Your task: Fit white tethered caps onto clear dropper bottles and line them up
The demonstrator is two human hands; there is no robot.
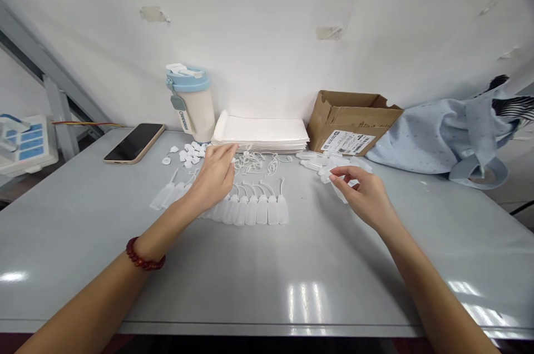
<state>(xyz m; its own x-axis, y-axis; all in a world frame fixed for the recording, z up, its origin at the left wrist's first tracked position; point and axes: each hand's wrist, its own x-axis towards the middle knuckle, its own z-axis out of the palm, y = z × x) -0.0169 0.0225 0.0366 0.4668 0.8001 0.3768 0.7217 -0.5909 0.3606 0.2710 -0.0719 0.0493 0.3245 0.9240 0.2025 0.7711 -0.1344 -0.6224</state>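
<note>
My left hand reaches over the left end of a pile of thin white cords, its fingers stretched out and its thumb apart from them. Small white caps lie just left of that hand. Below it, a row of translucent white sleeves with cord loops lies side by side, partly covered by the hand and forearm. My right hand is closed, thumb and fingertips pinching a translucent white sleeve at the edge of a heap of similar loose pieces. The fingers hide part of it.
Behind the cords sits a stack of white envelopes. A cream and blue tumbler and a phone stand and lie to the left. At the right are an open cardboard box and a light blue cloth bag, by the wall.
</note>
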